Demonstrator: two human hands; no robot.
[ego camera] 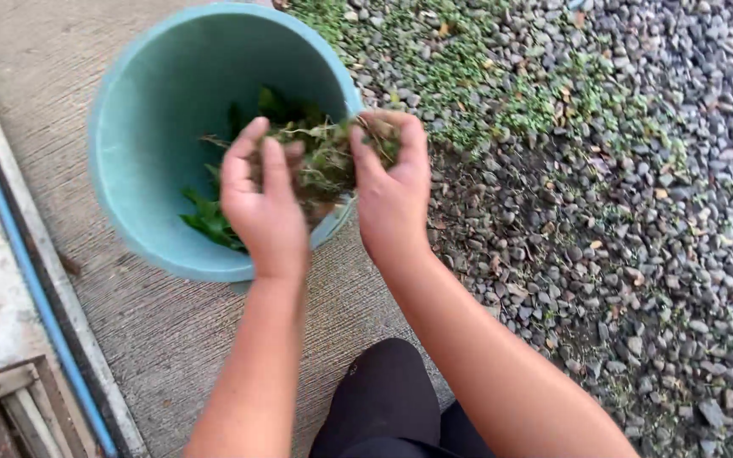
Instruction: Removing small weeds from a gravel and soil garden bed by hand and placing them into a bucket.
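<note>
Left hand point(260, 199) and right hand point(392, 182) raised side by side over the near rim of a teal bucket point(129, 144), palms turned toward each other. Clump of pulled weeds point(326, 157), green stems mixed with brown roots and dry strands, pressed between the two hands. Right hand curled over the right end of the clump, fingers closed on it. Left hand cupped against the left side, fingers bent and touching the weeds; full closure of that hand not discernible from this angle. Clump positioned above the bucket's opening, at its right near edge. More green leaves point(209, 216) lying in the bottom of the bucket, below and left of the hands. Bucket standing on a concrete slab point(171, 339), just beside a stretch of grey gravel point(638, 254) with low green growth point(468, 76) among the stones. Blue pipe point(19, 254) running along the slab's left edge. Dark-clothed knee point(383, 399) at bottom centre, between the forearms.
</note>
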